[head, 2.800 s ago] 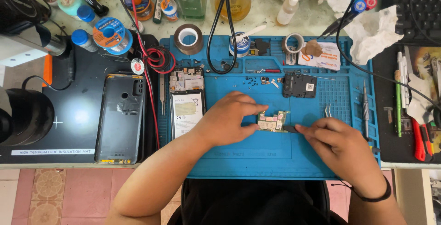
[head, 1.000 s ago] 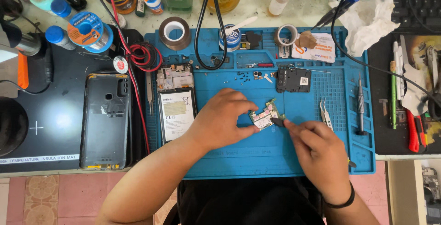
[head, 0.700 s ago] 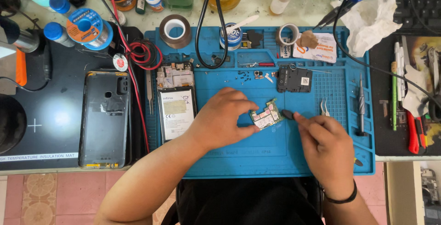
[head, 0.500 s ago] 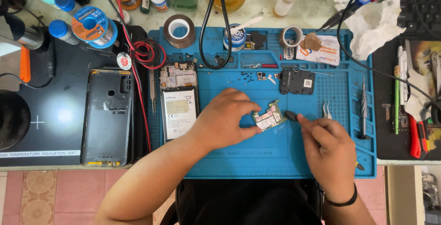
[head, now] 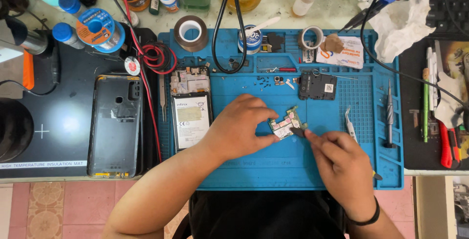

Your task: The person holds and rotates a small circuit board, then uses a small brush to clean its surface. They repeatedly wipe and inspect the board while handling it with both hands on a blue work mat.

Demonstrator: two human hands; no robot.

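Pinching a small green circuit board by its left edge, the left hand steadies it on the blue work mat, near the mat's middle. The right hand is clenched on a thin dark tool whose tip touches the board's right side. Just right of that hand lie metal tweezers.

Left of the hands, an opened phone shows a white rectangular battery label with dark print. Beyond it, on the black mat, lies the dark back cover; a white strip of lettering runs along that mat's near edge.

Farther off, a black square cover carries a small white sticker. A white card with orange and blue marks sits at the blue mat's far edge, beside a tape roll. A blue-labelled solder spool stands far left.

Compared with half a second ago, both hands and the board sit almost unchanged.
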